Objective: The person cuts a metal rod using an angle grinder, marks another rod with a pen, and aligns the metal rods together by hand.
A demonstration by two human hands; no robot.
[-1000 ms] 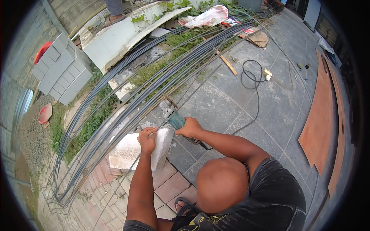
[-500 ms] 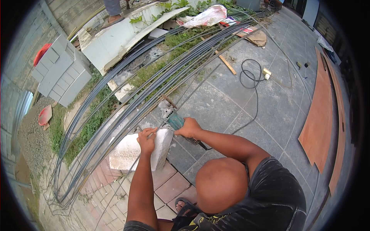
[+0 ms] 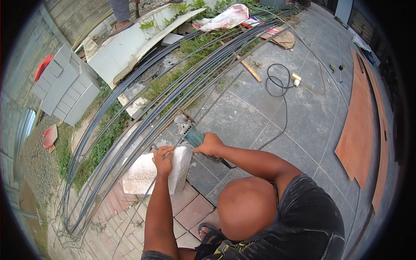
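My right hand [image 3: 210, 144] is wrapped round the teal body of an angle grinder [image 3: 193, 136]. The grinder's grey metal head points toward the long bars, and its dark cord trails off behind my wrist. My left hand [image 3: 163, 160] is closed on a thin metal rod [image 3: 151, 185] at the top edge of a white block [image 3: 141, 175]. That rod runs from the paving up across the block toward the grinder. Whether the grinder's disc touches the rod cannot be made out.
Long bundled steel bars [image 3: 143, 112] curve across the ground. Grey blocks [image 3: 69, 89] are stacked at left. A black cord [image 3: 284, 115] loops to a white connector [image 3: 296, 80]. Brown boards [image 3: 357, 130] lie at right. Another person's foot [image 3: 122, 26] is at the top.
The view has shifted slightly. Both hands keep their holds, on the grinder and on the rod, with little visible movement.
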